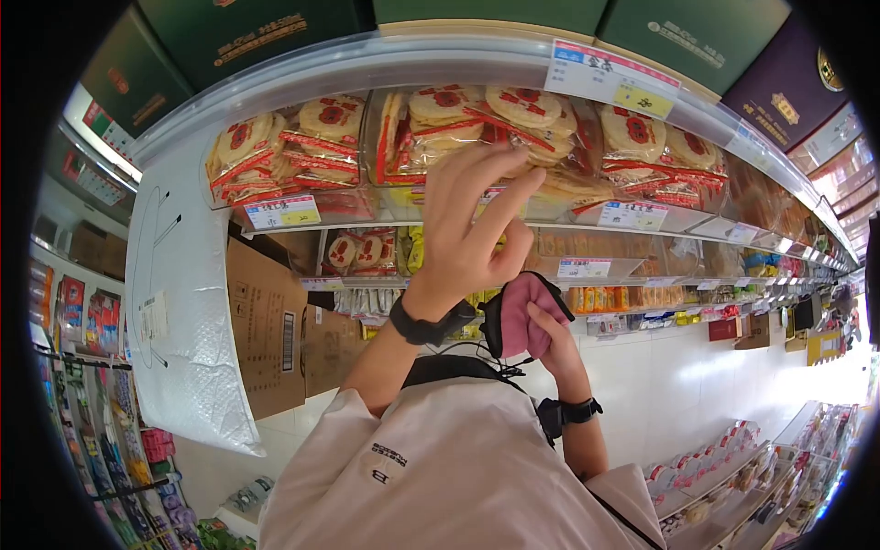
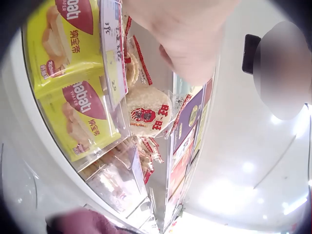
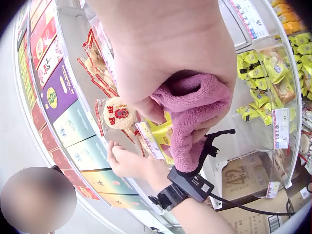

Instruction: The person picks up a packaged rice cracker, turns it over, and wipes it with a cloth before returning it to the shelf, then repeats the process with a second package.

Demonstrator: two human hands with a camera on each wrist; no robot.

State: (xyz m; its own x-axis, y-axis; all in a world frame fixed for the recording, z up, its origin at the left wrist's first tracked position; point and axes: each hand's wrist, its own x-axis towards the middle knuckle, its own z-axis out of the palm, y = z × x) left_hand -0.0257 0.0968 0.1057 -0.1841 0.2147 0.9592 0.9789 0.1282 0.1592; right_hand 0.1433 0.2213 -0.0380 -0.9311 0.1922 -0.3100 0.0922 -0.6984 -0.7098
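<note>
My left hand is raised in front of the upper bins, its fingers extended and slightly bent. In the head view it overlaps the clear packets of round rice crackers with red labels. One rice cracker packet sticks up close to that hand in the left wrist view. My right hand, lower and to the right, grips a pink towel-like cloth with black edging. The cloth is folded in the palm, with fingers curled round it.
Price tags line the shelf edges. Green boxes stand on the shelf above, and yellow wafer packs sit in a bin below the crackers. A white padded sheet and cardboard boxes stand at the left end.
</note>
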